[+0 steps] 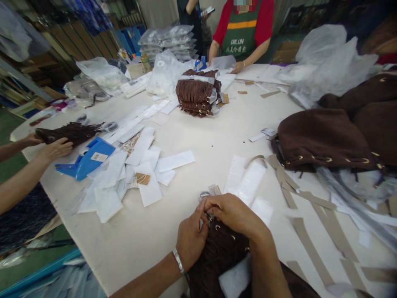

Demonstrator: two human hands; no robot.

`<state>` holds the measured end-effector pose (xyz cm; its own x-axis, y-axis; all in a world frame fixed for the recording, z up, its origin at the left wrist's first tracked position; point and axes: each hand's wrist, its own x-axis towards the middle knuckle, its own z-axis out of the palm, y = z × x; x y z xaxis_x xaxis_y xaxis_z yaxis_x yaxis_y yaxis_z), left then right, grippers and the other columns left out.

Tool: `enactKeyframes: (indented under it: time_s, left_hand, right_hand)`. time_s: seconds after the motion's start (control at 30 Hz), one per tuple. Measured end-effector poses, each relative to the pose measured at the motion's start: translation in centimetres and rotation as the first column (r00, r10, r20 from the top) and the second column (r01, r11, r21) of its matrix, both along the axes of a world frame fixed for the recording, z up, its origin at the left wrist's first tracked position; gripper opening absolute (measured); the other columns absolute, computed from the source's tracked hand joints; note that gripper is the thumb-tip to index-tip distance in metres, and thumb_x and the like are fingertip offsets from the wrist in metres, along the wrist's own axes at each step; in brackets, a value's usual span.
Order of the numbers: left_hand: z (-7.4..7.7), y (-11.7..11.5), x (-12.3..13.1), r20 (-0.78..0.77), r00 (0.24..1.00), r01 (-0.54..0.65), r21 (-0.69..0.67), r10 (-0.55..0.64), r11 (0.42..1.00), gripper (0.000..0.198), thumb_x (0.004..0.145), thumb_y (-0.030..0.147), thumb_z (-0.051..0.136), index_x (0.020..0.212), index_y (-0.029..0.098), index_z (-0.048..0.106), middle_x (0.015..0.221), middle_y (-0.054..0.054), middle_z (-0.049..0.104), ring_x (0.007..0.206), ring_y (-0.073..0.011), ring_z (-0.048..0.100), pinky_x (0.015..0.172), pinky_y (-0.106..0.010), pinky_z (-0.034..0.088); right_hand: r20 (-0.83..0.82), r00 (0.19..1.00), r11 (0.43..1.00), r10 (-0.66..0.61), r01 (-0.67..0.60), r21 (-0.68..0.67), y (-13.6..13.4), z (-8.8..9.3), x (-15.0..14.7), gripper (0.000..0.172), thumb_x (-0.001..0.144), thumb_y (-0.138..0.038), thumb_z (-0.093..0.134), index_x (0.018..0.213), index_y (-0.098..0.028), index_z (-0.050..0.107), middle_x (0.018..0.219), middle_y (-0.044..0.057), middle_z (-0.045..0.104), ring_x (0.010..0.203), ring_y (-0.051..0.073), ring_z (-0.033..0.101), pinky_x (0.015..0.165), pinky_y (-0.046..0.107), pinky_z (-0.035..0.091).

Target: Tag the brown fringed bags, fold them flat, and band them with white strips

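Observation:
At the near edge of the white table lies a brown fringed suede piece with small gold rings. My left hand, a silver bracelet on its wrist, pinches the top edge of that piece with closed fingers. My right hand curls over the same edge from the right, fingers closed on it and touching the left hand. A small metal fitting shows just above my fingertips. A white paper pad rests on the brown piece below my hands.
White paper slips and a blue tool lie at left, where another person's hands hold a fringed piece. A stack of fringed pieces sits mid-table, brown bags at right, tan strips nearby. A person in a green apron stands opposite.

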<state>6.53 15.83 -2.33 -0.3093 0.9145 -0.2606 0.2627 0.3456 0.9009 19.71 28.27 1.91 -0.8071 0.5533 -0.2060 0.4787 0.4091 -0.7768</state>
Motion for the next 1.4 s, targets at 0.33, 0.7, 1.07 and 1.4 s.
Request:
enactKeyframes:
  time_s: [0.33, 0.7, 1.07, 1.4]
  left_hand:
    - [-0.1, -0.5, -0.5, -0.012, 0.982, 0.188, 0.060, -0.188, 0.980, 0.059, 0.073, 0.017, 0.058, 0.131, 0.023, 0.054, 0.090, -0.005, 0.069, 0.072, -0.0170, 0.060, 0.073, -0.028, 0.043]
    - [2.8, 2.1, -3.7, 0.311, 0.947, -0.082, -0.016, 0.083, 0.997, 0.061, 0.072, 0.023, 0.064, 0.131, 0.020, 0.048, 0.075, 0.005, 0.058, 0.047, -0.0053, 0.040, 0.041, -0.018, 0.032]
    - [1.4, 1.4, -1.0, 0.403, 0.908, -0.130, 0.018, 0.112, 0.991, 0.043, 0.080, 0.035, 0.067, 0.119, 0.020, 0.055, 0.098, -0.004, 0.068, 0.056, -0.0089, 0.060, 0.060, -0.025, 0.049]
    - [0.8, 2.0, 0.0, 0.521, 0.832, -0.174, -0.084, 0.192, 0.981, 0.031, 0.077, 0.045, 0.068, 0.081, 0.015, 0.064, 0.074, -0.003, 0.069, 0.055, -0.0127, 0.060, 0.058, -0.025, 0.047]
  right_hand:
    - [0.062, 0.998, 0.999, -0.032, 0.034, -0.032, 0.5, -2.5, -0.6, 0.018, 0.078, -0.013, 0.054, 0.085, -0.022, 0.068, 0.080, -0.001, 0.070, 0.075, 0.014, 0.060, 0.066, 0.022, 0.035]
    - [-0.012, 1.000, 0.999, 0.009, -0.010, -0.041, 0.1, -0.8, -0.2, 0.025, 0.082, -0.018, 0.054, 0.097, -0.027, 0.071, 0.079, -0.002, 0.068, 0.070, 0.013, 0.058, 0.064, 0.022, 0.034]
    - [-0.112, 0.987, 0.969, -0.116, 0.087, -0.230, 0.6, -0.9, 0.1, 0.014, 0.081, -0.022, 0.053, 0.075, -0.020, 0.065, 0.066, -0.003, 0.064, 0.063, 0.012, 0.057, 0.059, 0.021, 0.038]
    - [-0.120, 0.971, 0.938, -0.207, 0.162, -0.306, 0.9, -1.2, 0.1, 0.015, 0.082, -0.027, 0.055, 0.075, -0.019, 0.065, 0.065, -0.002, 0.065, 0.062, 0.013, 0.059, 0.061, 0.021, 0.043]
